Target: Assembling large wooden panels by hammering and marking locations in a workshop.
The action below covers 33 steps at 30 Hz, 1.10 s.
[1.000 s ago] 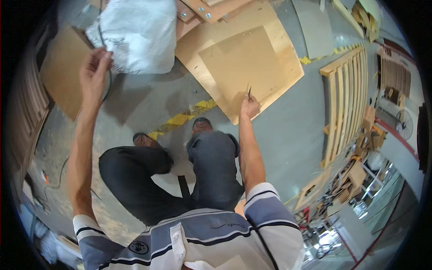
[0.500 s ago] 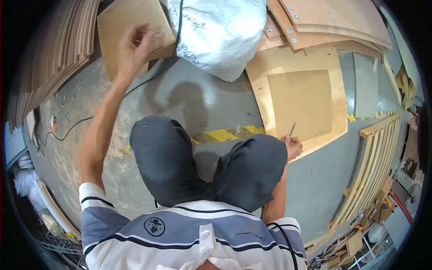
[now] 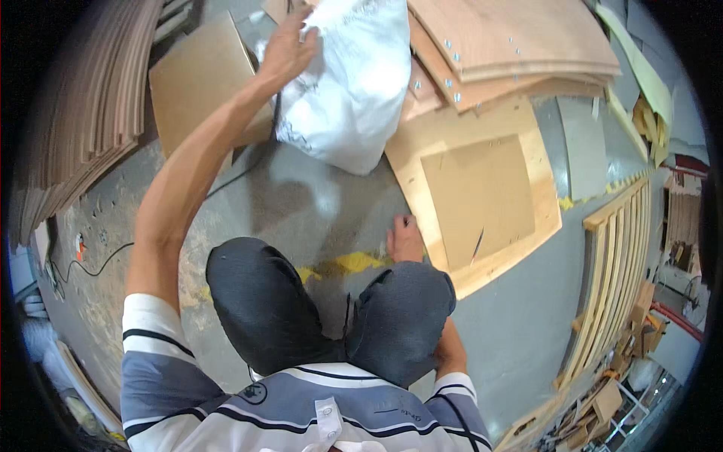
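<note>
My left hand (image 3: 290, 51) is stretched far forward to the left edge of a white woven sack (image 3: 346, 90). Its fingers are apart and slightly blurred; whether they touch the sack is hard to tell. Beside my right knee, my right hand (image 3: 407, 239) hangs near the left edge of a pale wooden board (image 3: 546, 188), fingers loosely bent and apart, nothing seen in them. A brown cardboard sheet (image 3: 482, 196) lies on that board. On the sheet's near part rests a thin dark pen or pencil (image 3: 477, 246).
A cardboard box (image 3: 199, 83) stands left of the sack, with stacked brown sheets (image 3: 83, 105) beyond. Plywood panels with metal fittings (image 3: 520, 38) lie at the far right. A slatted wooden frame (image 3: 617, 271) is on the right. A black cable (image 3: 98, 265) crosses the floor.
My left hand has moved right from above the cardboard box to the sack. My right hand has let go of the pen or pencil, leaving it on the sheet, and shifted left.
</note>
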Available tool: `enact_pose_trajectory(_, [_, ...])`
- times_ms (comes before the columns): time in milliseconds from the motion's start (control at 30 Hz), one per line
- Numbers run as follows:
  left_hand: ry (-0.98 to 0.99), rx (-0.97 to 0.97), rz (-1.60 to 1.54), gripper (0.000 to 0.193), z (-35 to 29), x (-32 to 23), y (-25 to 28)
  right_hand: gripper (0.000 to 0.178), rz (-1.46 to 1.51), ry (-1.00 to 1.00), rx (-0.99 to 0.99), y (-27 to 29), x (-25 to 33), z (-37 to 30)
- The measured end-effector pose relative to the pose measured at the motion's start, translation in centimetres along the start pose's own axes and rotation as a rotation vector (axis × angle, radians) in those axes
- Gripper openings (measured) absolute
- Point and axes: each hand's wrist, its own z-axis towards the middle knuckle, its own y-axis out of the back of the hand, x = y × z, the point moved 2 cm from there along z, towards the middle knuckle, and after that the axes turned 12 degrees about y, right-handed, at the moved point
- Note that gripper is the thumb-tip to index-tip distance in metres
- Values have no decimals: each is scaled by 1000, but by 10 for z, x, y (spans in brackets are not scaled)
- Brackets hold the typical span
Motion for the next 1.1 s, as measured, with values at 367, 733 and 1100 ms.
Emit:
enact_pose_trajectory(367, [-278, 132, 587, 9, 25, -16, -15, 10, 371, 114, -325, 68, 60, 109])
enact_pose_trajectory(733, [-323, 536, 497, 20, -45, -73, -33, 13, -278, 370, 153, 119, 81, 418])
enact_pose_trajectory(1100, [-243, 311, 253, 18, -88, -52, -38, 43, -613, 655, -154, 90, 81, 413])
